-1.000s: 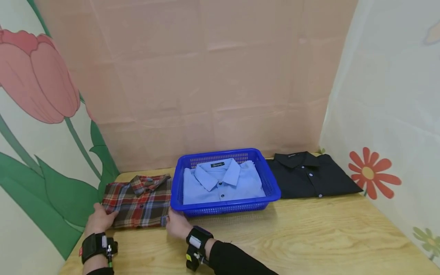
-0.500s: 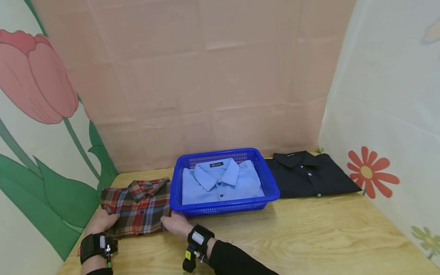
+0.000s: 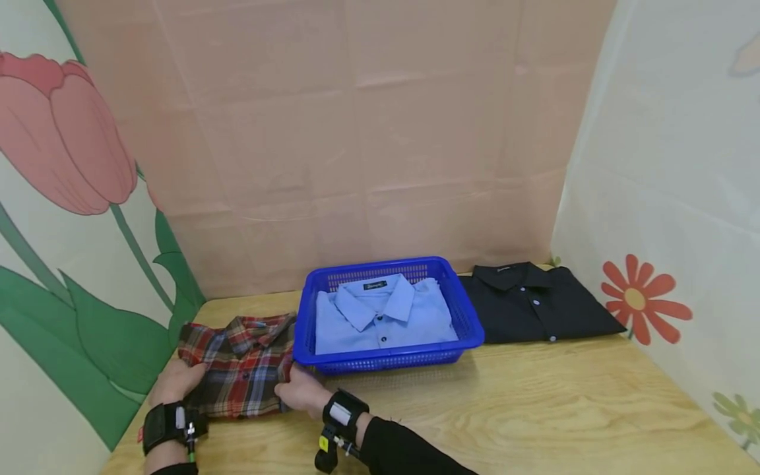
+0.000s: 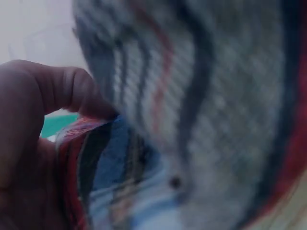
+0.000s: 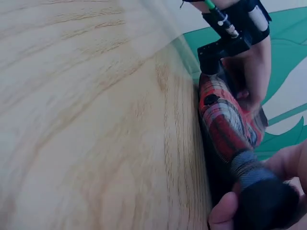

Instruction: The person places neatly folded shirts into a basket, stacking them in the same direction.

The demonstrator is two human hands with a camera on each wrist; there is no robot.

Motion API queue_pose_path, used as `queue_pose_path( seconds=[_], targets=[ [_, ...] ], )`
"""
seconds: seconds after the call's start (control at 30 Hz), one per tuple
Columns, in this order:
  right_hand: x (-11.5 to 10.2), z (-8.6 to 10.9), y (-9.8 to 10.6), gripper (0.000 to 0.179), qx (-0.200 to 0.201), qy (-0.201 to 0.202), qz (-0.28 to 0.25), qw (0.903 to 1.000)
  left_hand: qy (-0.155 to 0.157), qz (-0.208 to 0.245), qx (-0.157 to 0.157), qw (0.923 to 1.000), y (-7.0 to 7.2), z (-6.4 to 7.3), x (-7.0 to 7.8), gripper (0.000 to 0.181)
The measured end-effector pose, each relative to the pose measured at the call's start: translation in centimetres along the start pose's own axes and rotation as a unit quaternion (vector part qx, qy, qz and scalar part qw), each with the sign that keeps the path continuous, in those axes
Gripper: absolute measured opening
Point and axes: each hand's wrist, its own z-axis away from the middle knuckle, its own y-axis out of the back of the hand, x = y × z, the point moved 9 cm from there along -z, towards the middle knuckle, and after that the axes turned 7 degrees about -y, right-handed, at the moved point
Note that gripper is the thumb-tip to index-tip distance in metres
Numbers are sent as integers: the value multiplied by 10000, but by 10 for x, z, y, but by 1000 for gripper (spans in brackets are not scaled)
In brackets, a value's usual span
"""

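Thumb and fingers of the left hand (image 3: 177, 382) are clamped on the left end of a folded plaid shirt (image 3: 243, 373), with the thumb laid over the cloth. The opposite end is pinched by the right hand (image 3: 305, 391), its fingers being partly hidden. A grip at both ends is presumably used so that the fold is kept together and the soft middle is not left to sag; whether the whole underside is borne by the desk (image 3: 534, 409) cannot be told. The shirt is placed beside the desk's left edge, near the far left corner, and its collar is turned to the far edge, so that the plain near part is probably the easier one to be grasped.

Just to the right, a blue basket (image 3: 388, 360) is set along the far edge, roughly midway, where it can likely be reached from either side. A light blue shirt (image 3: 415, 323) is laid flat inside, collar away, perhaps so that creasing is avoided. Beyond the basket, a black shirt (image 3: 534, 310) is laid toward the far right corner, its left part covered by the rim. At each wrist a black strap (image 3: 156, 429) is worn, presumably so that a camera can be carried. Behind the far edge a brown sheet (image 3: 380, 145) is hung, perhaps as a backdrop
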Motion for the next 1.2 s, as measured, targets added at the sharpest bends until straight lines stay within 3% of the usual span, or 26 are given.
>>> queue_pose_path(
  seconds=[0.1,0.23,0.33,0.5,0.67,0.87,1.2],
  targets=[
    [0,1,-2,70,30,-79,-146,9999,-199,-94,213,9995,3,0,6,58],
    [0,0,-2,76,126,-5,-269,9996,-191,-168,523,9983,6,0,7,52],
    [2,-3,-2,77,110,-39,-216,9997,-68,-127,593,9981,6,0,5,49],
    [6,-5,-3,77,-35,-148,297,9994,-24,-50,550,9985,5,1,5,46],
    [3,-5,-4,77,-299,2,328,9990,-76,57,550,9984,7,1,9,46],
    [-9,-4,-3,74,-554,239,198,9980,-41,134,798,9967,13,3,15,47],
    [-30,4,-6,72,-459,799,154,9956,146,104,1277,9916,29,12,20,50]
  ],
)
